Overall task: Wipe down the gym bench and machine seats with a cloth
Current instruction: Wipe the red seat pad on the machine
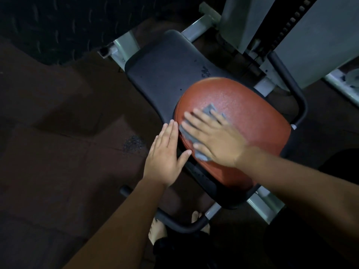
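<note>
Dark rubber floor [58,133] out toward nine o'clock; grey machine frame [320,45] at one o'clock. Black pad [165,70] at twelve o'clock, red-orange machine seat [252,117] overlapping its lower edge near centre. Both hands flat: right hand [215,138] with fingers straight and spread, pressing a grey cloth [210,109] onto the seat's nine o'clock side; left hand [165,152] with fingers straight and together, touching the seat rim just beside the cloth.

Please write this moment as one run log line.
right hand: presses cloth on red seat | left hand: flat, at seat edge
</note>
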